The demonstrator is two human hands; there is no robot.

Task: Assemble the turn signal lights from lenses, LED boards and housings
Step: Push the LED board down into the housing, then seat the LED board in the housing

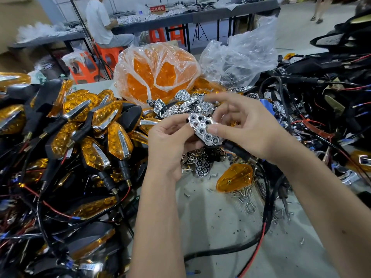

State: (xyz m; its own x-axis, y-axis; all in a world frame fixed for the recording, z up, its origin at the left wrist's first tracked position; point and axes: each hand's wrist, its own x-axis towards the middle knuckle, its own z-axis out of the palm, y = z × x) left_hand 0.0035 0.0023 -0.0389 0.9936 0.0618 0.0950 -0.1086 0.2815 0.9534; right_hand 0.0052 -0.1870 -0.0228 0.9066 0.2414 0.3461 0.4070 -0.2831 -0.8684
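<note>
Both hands hold one chrome honeycomb reflector (202,125) seated on a black housing (230,146) above the table's middle. My left hand (170,141) grips the housing from below and the left. My right hand (241,127) presses its thumb on the reflector's right edge, its fingers curled behind the housing. A black and red cable (261,233) hangs from the housing and loops over the table. One loose amber lens (234,180) lies face down just below my hands. More chrome reflectors (186,105) are heaped behind them.
Finished amber turn signals (90,137) are piled at the left. A plastic bag of amber lenses (156,75) stands behind, black housings with wires (321,101) at the right. Screws (247,199) lie scattered on the grey table (220,237). A person sits at a far table (100,23).
</note>
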